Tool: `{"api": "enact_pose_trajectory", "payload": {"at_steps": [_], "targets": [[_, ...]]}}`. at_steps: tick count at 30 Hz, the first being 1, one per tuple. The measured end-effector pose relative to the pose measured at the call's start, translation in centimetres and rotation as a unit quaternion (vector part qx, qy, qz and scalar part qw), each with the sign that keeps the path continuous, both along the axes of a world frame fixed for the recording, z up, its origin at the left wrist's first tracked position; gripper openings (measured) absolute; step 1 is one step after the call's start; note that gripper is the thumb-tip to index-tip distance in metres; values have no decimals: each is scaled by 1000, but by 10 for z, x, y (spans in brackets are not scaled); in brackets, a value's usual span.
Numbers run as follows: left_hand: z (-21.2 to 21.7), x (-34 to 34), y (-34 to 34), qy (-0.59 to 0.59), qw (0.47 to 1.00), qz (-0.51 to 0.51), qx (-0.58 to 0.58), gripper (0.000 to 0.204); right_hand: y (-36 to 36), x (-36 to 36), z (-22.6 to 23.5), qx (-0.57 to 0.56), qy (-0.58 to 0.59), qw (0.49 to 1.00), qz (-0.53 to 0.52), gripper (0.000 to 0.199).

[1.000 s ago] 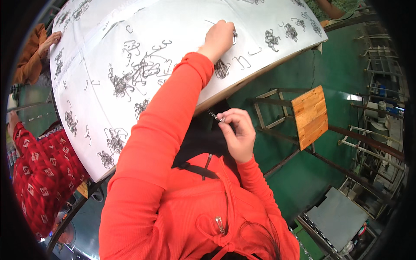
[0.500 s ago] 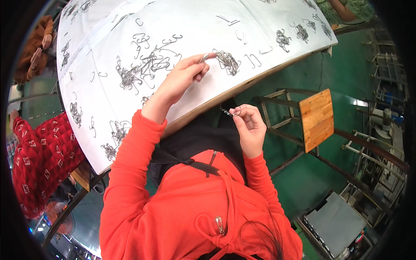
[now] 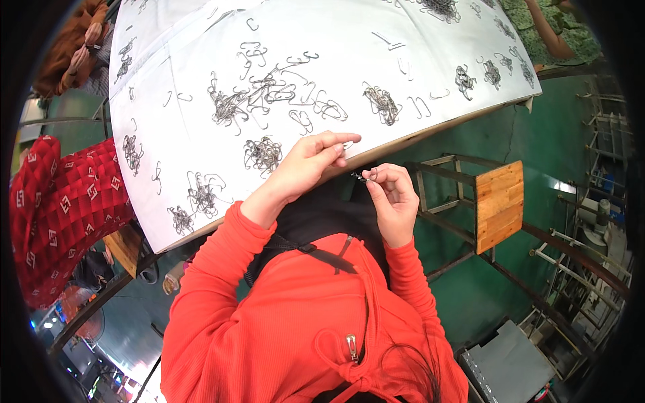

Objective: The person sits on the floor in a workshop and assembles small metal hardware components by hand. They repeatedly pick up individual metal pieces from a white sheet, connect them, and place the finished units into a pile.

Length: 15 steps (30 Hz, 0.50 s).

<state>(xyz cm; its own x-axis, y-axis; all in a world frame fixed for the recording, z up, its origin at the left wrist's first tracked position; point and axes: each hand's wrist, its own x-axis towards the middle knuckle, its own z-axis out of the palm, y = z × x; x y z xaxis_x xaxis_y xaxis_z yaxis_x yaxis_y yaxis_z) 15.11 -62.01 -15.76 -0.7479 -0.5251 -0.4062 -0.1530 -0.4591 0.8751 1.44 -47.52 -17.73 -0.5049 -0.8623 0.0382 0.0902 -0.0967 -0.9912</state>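
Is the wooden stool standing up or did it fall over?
Standing up. The wooden stool has its seat on top, facing the camera, and its metal legs reach down to the green floor.

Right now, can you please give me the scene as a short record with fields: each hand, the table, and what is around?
left hand: at the near edge of the table, fingertips pinching a small wire hook
right hand: below the table edge, pinching a small metal piece
table: white top, scattered with loose and tangled grey wire hooks
nearest pile: just left of the left hand
stool: wooden seat, metal frame, to the right
other people: a red patterned sleeve at the left
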Motion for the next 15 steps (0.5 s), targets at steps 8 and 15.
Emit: {"api": "enact_pose_trajectory", "payload": {"at_steps": [8, 15], "targets": [[5, 5, 17, 45, 992, 99, 63, 13, -17, 9, 15, 11, 195, 980, -20, 14], [15, -2, 31, 106, 980, 135, 96, 11, -27, 15, 25, 13, 275, 961, -13, 14]]}}
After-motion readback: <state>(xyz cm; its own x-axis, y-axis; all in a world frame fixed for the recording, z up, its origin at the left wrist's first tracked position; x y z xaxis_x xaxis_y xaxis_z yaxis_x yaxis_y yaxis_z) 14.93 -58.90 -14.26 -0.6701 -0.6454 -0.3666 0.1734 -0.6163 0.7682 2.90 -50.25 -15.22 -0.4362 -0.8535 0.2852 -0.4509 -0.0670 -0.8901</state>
